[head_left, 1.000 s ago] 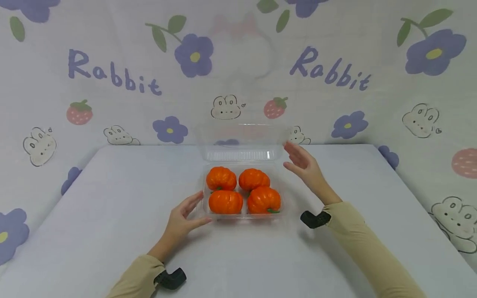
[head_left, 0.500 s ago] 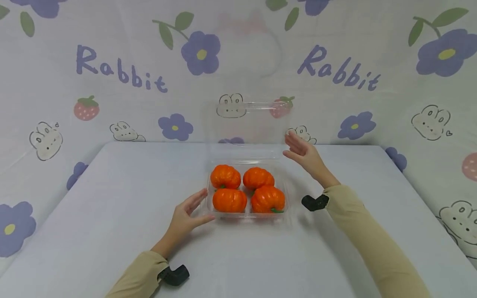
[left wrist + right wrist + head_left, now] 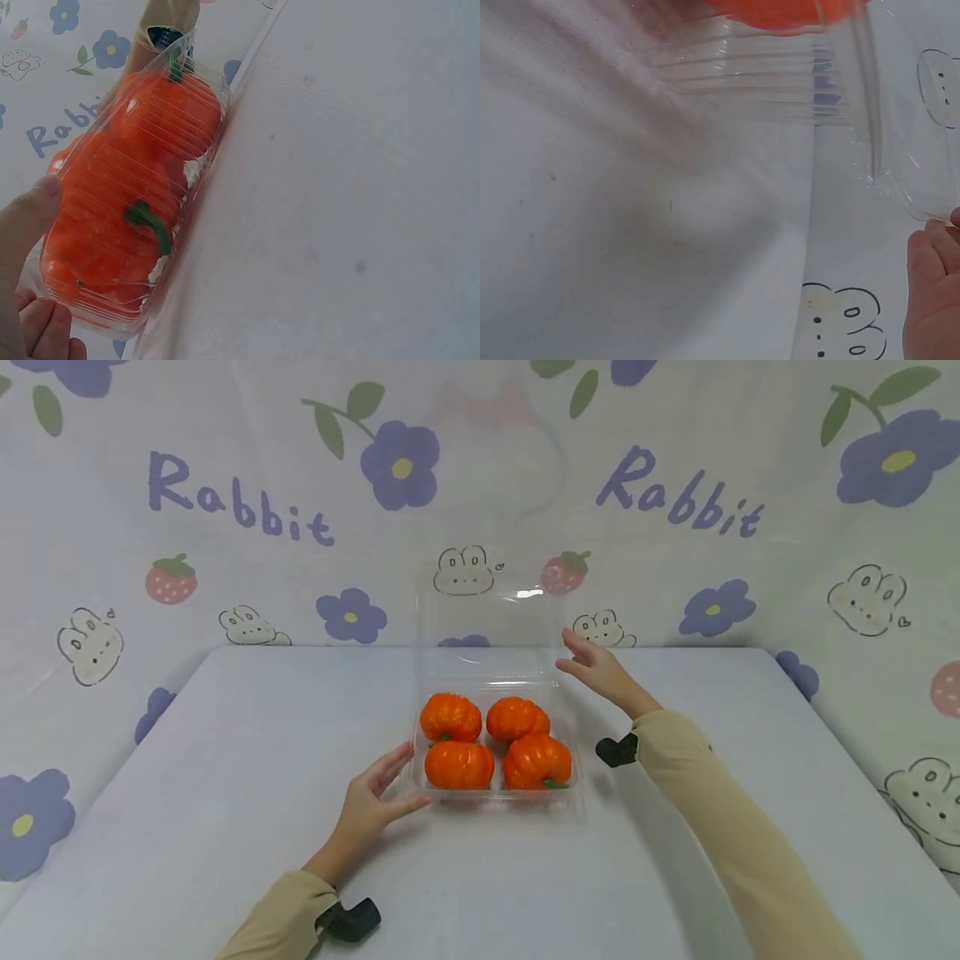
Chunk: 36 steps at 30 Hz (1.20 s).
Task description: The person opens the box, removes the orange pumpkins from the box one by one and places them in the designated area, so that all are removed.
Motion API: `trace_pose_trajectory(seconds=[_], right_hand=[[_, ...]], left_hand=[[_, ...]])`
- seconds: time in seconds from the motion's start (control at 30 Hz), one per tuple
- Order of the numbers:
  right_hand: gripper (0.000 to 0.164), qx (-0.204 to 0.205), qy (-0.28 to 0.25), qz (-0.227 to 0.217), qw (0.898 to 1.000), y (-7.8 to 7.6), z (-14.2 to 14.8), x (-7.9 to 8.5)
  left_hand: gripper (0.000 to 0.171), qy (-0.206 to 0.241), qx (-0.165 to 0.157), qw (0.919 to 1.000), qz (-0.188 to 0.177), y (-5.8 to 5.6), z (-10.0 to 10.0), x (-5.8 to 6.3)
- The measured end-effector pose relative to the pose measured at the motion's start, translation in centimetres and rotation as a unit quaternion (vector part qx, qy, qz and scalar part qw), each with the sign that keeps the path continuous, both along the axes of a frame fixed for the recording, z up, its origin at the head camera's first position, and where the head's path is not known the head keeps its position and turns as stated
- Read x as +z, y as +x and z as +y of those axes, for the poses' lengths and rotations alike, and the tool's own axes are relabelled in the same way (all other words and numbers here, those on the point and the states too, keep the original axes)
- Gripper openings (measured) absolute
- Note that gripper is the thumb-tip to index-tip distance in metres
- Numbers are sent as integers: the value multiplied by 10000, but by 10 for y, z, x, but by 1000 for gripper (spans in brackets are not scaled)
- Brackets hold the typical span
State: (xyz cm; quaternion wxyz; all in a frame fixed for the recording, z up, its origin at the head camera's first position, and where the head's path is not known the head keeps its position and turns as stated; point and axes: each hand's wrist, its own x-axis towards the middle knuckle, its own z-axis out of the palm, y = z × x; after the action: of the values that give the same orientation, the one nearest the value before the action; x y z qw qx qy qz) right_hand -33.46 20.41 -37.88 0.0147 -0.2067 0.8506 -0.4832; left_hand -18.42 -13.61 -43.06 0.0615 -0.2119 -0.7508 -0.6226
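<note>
Several small orange pumpkins [image 3: 459, 766] with green stems sit in two rows inside a clear plastic clamshell box [image 3: 495, 794]. Its see-through lid [image 3: 487, 631] stands raised at the back. My left hand [image 3: 367, 802] is at the box's front left corner, thumb toward the front and fingers along the left side. In the left wrist view the thumb [image 3: 46, 196] lies right at the box wall. My right hand [image 3: 603, 675] is beside the lid's right edge with its fingers extended; in the right wrist view, the fingertips [image 3: 928, 247] meet the lid's rim.
The box stands on a white-covered table [image 3: 480, 885]. A printed cloth [image 3: 480, 485] with rabbits, flowers and strawberries hangs behind and at the sides. Black wrist mounts [image 3: 351, 920] are strapped over both beige sleeves [image 3: 731, 827].
The lid has swung up from leaning low at the back to standing more upright. My right hand has shifted a little left and inward to the lid's edge. The left hand stays at the box corner.
</note>
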Motion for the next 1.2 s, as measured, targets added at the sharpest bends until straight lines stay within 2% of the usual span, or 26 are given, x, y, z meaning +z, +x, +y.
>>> trace_pose_trajectory(seconds=[0.2,0.3,0.4,0.5,0.6,0.73,0.8,0.93,1.2], right_hand=[[64,-40,259,-164,9995,-3,-9,-6],[63,-66,184,-214,9996,-1,-8,-8],[62,-61,45,-272,9996,6,-6,-3],[63,-64,90,-362,9993,15,-7,6],[66,-39,235,-438,9988,16,-8,5],[71,-46,418,-593,9974,11,-4,-10],[70,-86,421,-703,9966,14,-3,-13],[70,-144,451,-788,9958,10,2,-28],[66,-235,768,-633,9948,12,7,-33]], left_hand=[[68,12,185,9998,81,2,-5,4],[67,55,116,9998,157,1,-4,6],[67,64,22,9998,173,-1,-1,6],[67,21,81,9999,112,-4,0,6],[67,-15,150,9999,12,-4,-1,5],[65,-86,162,9998,-28,-1,-2,3],[64,-155,151,9998,-8,2,-2,2],[63,-260,125,9995,92,4,-1,1],[63,-214,83,9996,191,3,2,2]])
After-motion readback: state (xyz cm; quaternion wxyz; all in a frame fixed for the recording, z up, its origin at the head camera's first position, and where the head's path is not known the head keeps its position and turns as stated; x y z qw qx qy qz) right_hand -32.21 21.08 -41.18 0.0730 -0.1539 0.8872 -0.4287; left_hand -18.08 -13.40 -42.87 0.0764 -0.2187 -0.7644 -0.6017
